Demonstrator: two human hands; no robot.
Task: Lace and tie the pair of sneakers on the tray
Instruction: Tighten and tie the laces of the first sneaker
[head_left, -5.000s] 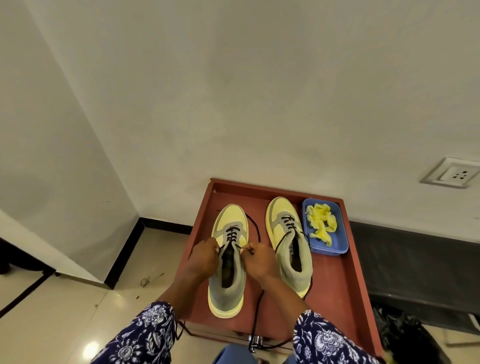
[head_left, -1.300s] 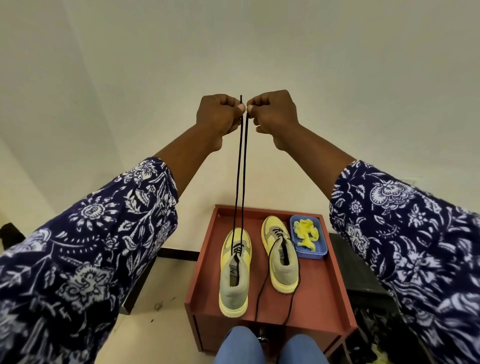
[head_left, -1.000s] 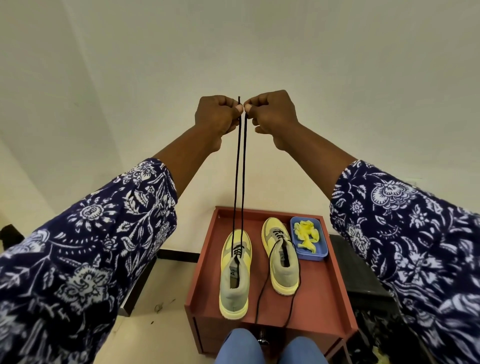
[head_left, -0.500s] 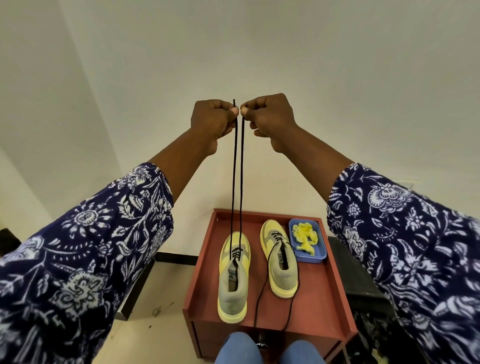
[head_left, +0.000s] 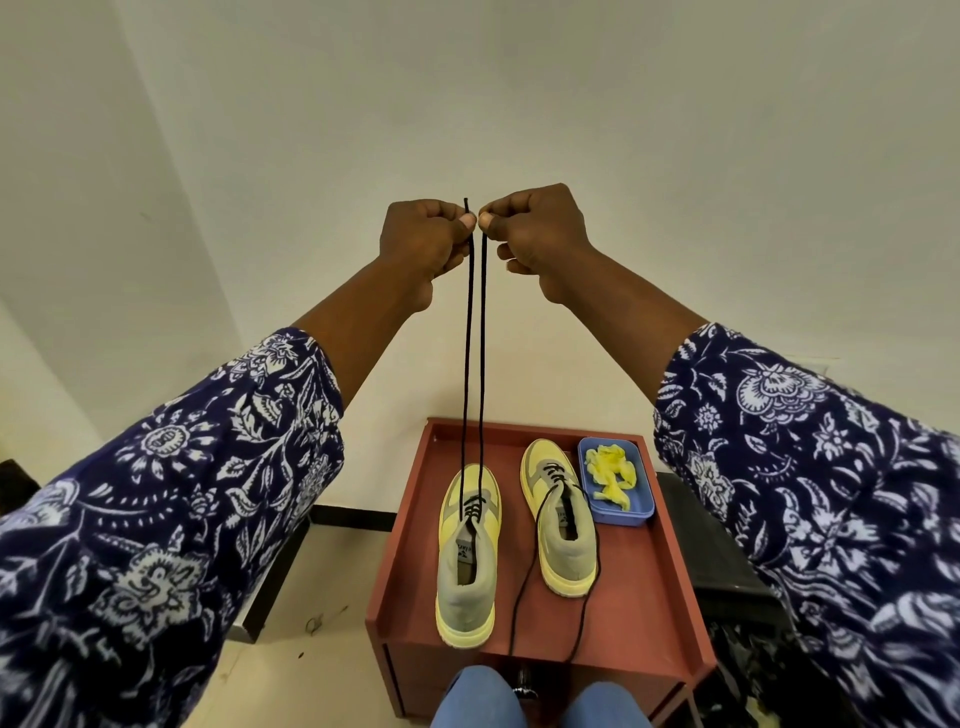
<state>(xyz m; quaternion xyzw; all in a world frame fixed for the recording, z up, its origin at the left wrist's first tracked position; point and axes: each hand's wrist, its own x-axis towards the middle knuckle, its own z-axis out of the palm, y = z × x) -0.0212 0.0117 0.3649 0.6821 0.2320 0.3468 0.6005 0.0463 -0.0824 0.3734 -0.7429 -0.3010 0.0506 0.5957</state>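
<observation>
1. Five seconds on from working at the eyelets, both hands are raised high above the tray (head_left: 400, 545), and they have barely shifted in the last second.
2. Left hand (head_left: 423, 241) and right hand (head_left: 535, 234) each pinch one end of the black lace (head_left: 475, 364) between thumb and forefinger, knuckles almost touching, the two strands pulled taut and running side by side.
3. Below, the strands drop to the left sneaker (head_left: 467, 566), which stands on the tray with only its lower eyelets crossed (upper ones look unthreaded).
4. Beside it, the right sneaker (head_left: 563, 525) is at a similar stage: a few crossings near the toe, its own lace (head_left: 519, 597) trailing loose across the tray and over the front edge.
5. At the tray's far right corner sits a blue tub (head_left: 639, 506) holding yellow scraps.
6. By this evidence the job is well short of halfway: the ends are apparently being evened, with the remaining eyelets and both bows still to do.
</observation>
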